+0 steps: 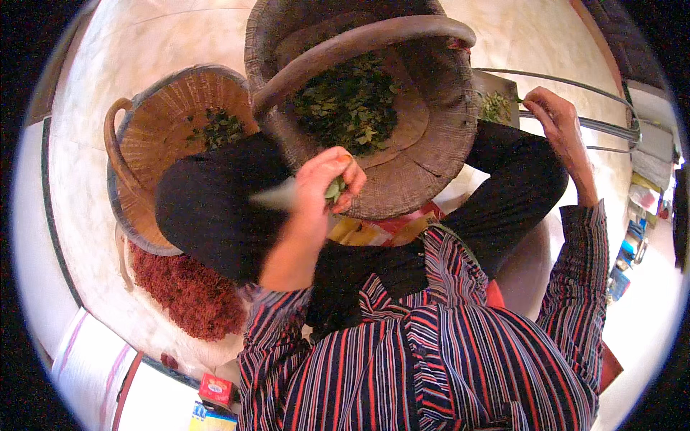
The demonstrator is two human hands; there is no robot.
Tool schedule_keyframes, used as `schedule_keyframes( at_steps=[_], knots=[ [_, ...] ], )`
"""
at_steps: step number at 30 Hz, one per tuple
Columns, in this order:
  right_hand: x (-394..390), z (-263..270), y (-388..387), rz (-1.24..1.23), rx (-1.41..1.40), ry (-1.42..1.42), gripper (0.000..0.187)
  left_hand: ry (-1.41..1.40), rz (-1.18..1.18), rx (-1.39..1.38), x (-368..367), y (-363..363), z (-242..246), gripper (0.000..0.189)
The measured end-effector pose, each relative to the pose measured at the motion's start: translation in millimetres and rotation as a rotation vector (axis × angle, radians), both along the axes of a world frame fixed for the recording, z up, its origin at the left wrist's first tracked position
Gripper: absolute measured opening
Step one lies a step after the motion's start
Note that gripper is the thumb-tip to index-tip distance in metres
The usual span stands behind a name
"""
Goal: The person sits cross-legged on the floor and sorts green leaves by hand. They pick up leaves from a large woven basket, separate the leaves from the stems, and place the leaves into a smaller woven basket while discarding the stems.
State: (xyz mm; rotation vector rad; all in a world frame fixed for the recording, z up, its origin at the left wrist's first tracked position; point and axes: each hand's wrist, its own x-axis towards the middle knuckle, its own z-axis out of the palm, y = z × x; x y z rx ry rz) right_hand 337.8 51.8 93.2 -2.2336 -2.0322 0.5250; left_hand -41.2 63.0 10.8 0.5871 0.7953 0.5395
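Observation:
A large woven basket [439, 178] with a thick arched handle rests tilted between the person's legs, dark green leaves [345, 102] spread over its bottom. My left hand [329, 178], blurred by motion, is closed on some green leaves [335, 189] at the basket's near left rim; a pale blurred shape sticks out to its left. Off to the right, my right hand [552, 110] pinches a small dark green piece, perhaps a leaf, with its fingertips. It is beside a tray or box [493, 82] that holds pale green bits [494, 106].
A second, lighter basket [148, 156] with some leaves stands at left. Below it lies a heap of dark red, crumbly material [188, 293]. Curved metal rods [598, 121] extend on the right. A red box [216, 389] lies at lower left.

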Motion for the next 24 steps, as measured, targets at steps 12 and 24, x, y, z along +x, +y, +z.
schedule_keyframes(
  at_steps=[12, 24],
  knots=[
    [-68.5, -46.3, 22.3, 0.23, -0.146, -0.061, 0.022, 0.121, 0.358, -0.024, -5.3, 9.3, 9.6, 0.026],
    [-97.8, -335.6, 61.4, 0.206, -0.057, -0.041, 0.019, -0.049, 0.539, -0.251, 0.9, 14.2, 19.9, 0.016]
  ],
)
